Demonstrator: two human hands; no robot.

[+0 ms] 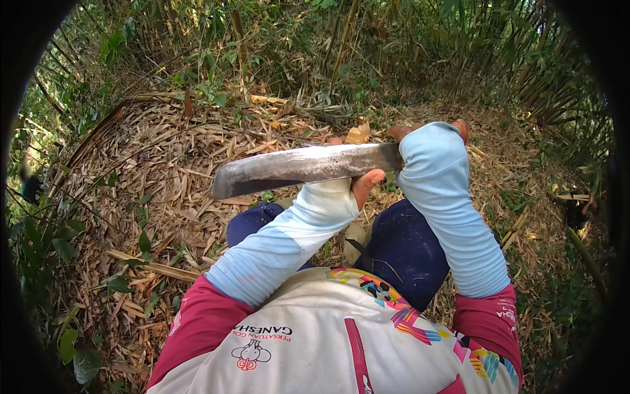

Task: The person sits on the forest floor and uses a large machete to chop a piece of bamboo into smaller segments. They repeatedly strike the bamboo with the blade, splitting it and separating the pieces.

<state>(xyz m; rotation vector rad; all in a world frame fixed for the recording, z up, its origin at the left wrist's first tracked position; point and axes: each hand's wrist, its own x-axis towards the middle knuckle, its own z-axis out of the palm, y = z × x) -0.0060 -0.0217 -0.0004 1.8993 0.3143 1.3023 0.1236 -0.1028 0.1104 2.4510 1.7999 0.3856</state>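
Note:
A broad machete (308,163) with a worn, grey-brown blade lies level across the view, its wide end pointing left. My right hand (461,131) is closed round the handle end; the light blue sleeve covers most of that hand and the handle. Behind the blade, my left hand (367,186) shows its thumb at the lower edge and a fingertip above the upper edge. It appears to grip the blade from beneath, with its other fingers hidden. Light blue sleeves cover both forearms.
Dry bamboo leaves (157,171) cover the ground. Dense bamboo and green undergrowth (295,59) stand ahead. My dark blue trouser legs (407,253) are bent below the machete. Leafy plants (65,249) grow at the left, and a cut stalk (157,266) lies near them.

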